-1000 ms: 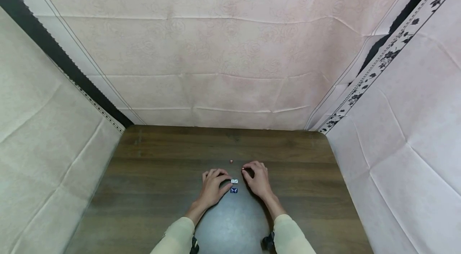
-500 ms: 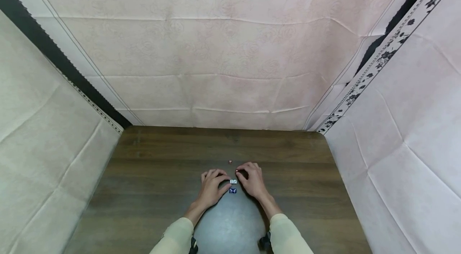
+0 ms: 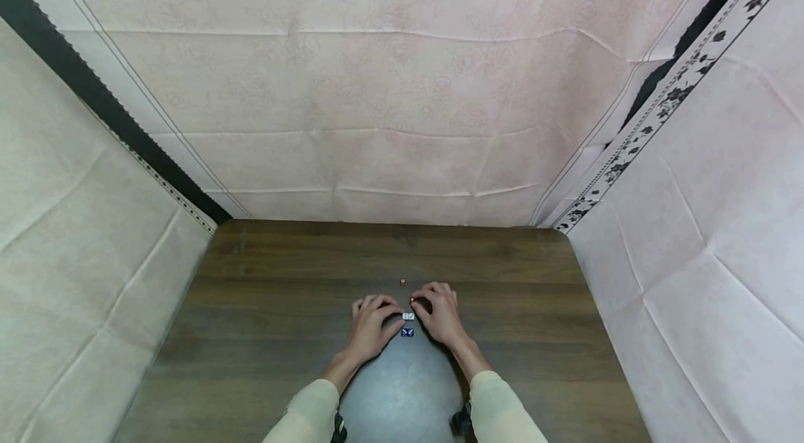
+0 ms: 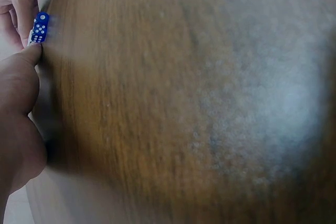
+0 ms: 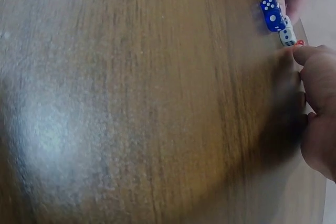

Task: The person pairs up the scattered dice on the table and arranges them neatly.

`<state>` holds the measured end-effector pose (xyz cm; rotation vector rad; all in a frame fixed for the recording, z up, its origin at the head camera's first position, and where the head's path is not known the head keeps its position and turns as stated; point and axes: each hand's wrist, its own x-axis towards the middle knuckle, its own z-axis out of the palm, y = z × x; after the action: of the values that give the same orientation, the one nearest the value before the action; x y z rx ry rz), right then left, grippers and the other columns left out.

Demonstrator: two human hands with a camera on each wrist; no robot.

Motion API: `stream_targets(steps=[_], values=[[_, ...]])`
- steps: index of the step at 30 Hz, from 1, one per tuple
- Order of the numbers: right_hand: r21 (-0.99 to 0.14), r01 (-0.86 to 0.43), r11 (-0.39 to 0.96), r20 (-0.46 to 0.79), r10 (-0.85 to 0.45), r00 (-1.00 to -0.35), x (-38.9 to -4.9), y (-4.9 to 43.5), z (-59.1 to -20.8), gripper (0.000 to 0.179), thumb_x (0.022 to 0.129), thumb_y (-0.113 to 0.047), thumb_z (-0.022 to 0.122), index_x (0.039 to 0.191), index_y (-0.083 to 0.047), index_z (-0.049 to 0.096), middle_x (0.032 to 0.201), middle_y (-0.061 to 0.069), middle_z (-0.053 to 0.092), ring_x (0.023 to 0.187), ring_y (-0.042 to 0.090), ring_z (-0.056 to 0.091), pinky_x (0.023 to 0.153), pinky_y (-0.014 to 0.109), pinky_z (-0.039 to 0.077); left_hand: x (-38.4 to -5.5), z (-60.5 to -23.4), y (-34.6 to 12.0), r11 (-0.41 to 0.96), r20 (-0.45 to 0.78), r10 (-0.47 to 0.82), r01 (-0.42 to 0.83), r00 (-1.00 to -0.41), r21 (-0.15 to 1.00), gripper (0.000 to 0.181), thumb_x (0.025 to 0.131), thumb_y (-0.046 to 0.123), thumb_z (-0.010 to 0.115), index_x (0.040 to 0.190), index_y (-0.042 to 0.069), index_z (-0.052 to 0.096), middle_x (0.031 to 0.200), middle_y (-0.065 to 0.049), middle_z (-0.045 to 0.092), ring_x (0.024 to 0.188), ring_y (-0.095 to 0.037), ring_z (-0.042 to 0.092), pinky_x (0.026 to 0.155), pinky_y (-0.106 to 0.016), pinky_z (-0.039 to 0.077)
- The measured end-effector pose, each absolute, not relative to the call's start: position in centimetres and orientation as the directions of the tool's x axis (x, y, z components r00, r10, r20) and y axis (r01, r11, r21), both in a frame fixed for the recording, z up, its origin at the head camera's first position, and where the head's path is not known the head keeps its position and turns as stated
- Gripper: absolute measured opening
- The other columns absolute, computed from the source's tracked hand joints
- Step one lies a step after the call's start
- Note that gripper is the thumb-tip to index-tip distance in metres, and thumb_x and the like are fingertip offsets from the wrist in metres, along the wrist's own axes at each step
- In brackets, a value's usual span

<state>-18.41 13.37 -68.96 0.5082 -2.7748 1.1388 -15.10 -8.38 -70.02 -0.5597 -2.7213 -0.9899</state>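
In the head view, two white dice (image 3: 408,316) sit side by side near the table's middle, with a pair of blue dice (image 3: 407,333) just nearer the body. My left hand (image 3: 369,328) has its thumb and index finger at the left white die, pinching it at its near and far sides. My right hand (image 3: 440,312) pinches a small red die (image 3: 412,300) between thumb and index finger, just beyond the right end of the white pair. The right wrist view shows this red die (image 5: 300,42) mostly hidden by the fingertips, close by the white dice (image 5: 287,36).
Another red die (image 3: 403,282) lies farther off on the brown wooden table (image 3: 283,275). Pale cloth hangs behind the table (image 3: 389,171) and along both sides. A glossy light reflection covers the tabletop between the forearms.
My right hand has moved left with the red die, from right of the white dice to close beside their far right end. The left hand and the other dice have stayed in place.
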Motion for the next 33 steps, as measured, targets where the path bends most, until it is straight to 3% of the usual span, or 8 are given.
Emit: stream_targets(steps=[15, 33], values=[[-0.615, -0.391, 0.685, 0.280, -0.274, -0.920, -18.4, 13.4, -69.6, 0.011, 0.102, -0.018, 0.086, 0.113, -0.016, 0.087, 0.119, 0.005, 0.073, 0.115, 0.029, 0.060, 0.100, 0.050, 0.039, -15.2, -70.2, -8.4, 0.697, 0.306, 0.284, 0.415, -0.909, 0.585, 0.019, 0.098, 0.030, 0.090, 0.115, 0.023, 0.087, 0.127, -0.001, 0.077, 0.120, -0.030, 0.065, 0.105, -0.062, 0.038], [-0.611, -0.404, 0.681, 0.293, -0.279, -0.914, -18.4, 13.5, -70.0, 0.012, 0.103, -0.021, 0.085, 0.115, -0.018, 0.087, 0.120, 0.007, 0.072, 0.117, 0.031, 0.060, 0.102, 0.052, 0.041, -15.7, -69.3, -9.7, 0.665, 0.202, 0.309, 0.363, -0.929, 0.652, 0.024, 0.103, 0.030, 0.085, 0.126, 0.021, 0.085, 0.130, -0.003, 0.079, 0.123, -0.029, 0.068, 0.110, -0.060, 0.041]])
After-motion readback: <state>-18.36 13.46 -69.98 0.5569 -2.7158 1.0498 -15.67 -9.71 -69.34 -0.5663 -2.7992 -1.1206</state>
